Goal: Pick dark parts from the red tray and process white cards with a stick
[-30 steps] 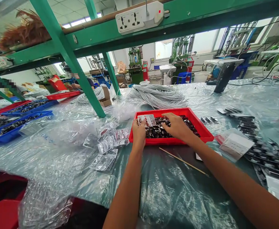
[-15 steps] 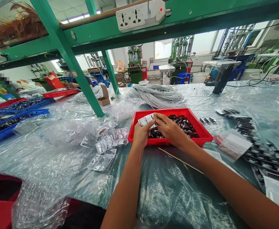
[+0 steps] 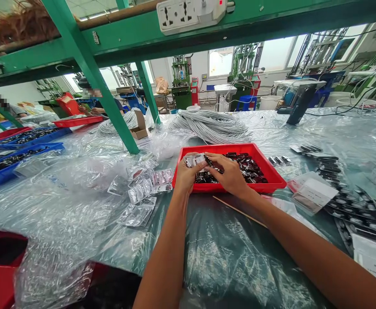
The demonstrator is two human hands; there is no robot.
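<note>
- The left hand (image 3: 184, 177) is over the tray's left end, its thumb and fingers pinching a silver pack (image 3: 194, 160).
- The right hand (image 3: 229, 175) is just beside it, thumb and fingers pinching 1 black piece (image 3: 208, 161) at the pack's right end.
- The pack's long axis runs roughly left to right, its right end pointing at the right hand.
- The black piece slants: its upper end leans left and away from the person, its lower end right and nearer.
- Both are above the red tray (image 3: 239, 187), which holds many more black pieces lying in mixed directions; its own long axis runs left to right.
- The tray's front wall faces the person, and both wrists cross above it.
- The widest room is in front of the tray, between the 2 forearms, where film covers the tabletop (image 3: 236, 257); a thin stick (image 3: 236, 210) lies there, slanting under the right forearm.
- Room is tighter to the left, where loose packs (image 3: 141, 189) lie near the tray's edge.
- Just past the right edge are 3 black parts (image 3: 279, 160), with a pouch (image 3: 316, 195) farther right.
- Behind the back rim sits a cable coil (image 3: 213, 126).
</note>
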